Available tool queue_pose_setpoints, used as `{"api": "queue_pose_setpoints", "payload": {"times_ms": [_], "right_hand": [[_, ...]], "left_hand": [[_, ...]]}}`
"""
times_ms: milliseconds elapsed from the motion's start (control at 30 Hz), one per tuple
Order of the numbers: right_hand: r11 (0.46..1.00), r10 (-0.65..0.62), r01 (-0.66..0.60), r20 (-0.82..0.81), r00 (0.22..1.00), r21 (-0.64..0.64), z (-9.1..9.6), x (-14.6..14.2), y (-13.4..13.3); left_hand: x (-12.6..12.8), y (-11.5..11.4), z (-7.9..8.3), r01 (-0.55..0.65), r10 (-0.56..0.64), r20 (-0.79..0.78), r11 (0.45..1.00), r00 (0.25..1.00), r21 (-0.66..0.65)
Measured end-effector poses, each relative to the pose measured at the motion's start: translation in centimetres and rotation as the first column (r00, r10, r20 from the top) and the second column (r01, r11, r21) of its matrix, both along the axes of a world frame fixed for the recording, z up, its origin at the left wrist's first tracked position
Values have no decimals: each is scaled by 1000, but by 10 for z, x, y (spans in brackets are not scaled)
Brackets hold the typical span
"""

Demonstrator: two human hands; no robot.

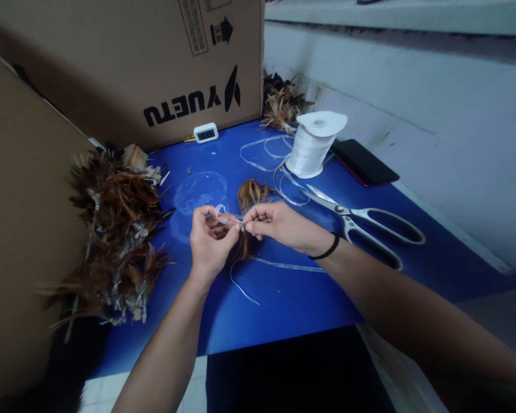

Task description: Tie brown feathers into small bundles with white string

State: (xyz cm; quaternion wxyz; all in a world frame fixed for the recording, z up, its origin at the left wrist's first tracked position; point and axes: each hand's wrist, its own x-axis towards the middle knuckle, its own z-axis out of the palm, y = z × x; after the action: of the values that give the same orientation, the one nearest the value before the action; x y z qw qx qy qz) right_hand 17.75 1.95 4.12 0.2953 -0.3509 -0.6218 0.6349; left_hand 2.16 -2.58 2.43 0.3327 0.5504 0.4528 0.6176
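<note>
My left hand [210,238] and my right hand [279,226] meet over the middle of the blue table, both with fingers pinched. Between the fingertips is a thin white ribbon [221,215], looped up over my left fingers. The pinch sits at the tied part of a small bunch of brown feathers [250,194], whose fluffy end shows behind my right hand while other feathers hang below. A ribbon tail [246,292] lies on the table under my hands. Which fingers grip the feathers themselves is partly hidden.
Large scissors [346,212] lie open at the right, beside a ribbon spool [313,143] and a black phone [365,162]. Feather bundles [120,229] pile up along the left edge, more feathers [281,103] at the back. A small clock [206,133] stands before a cardboard box [133,63].
</note>
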Motion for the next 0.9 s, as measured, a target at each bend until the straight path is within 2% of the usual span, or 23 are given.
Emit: {"api": "queue_pose_setpoints", "payload": {"times_ms": [267,500,700,900], "right_hand": [[999,-45,43,-75,996,-30,-7,-3,1],[998,-54,50,-94,994,-44,-5,-4,0],[995,-52,42,-118,992,-91,-2,-6,-1],[997,-30,21,-122,992,-72,-2,-5,-1]], "left_hand": [[0,1,-2,-11,12,67,1000,998,-12],[4,0,-2,-28,24,77,999,997,44],[6,-1,-3,-66,65,20,996,998,66],[7,-2,-4,-114,119,-78,991,990,67]]}}
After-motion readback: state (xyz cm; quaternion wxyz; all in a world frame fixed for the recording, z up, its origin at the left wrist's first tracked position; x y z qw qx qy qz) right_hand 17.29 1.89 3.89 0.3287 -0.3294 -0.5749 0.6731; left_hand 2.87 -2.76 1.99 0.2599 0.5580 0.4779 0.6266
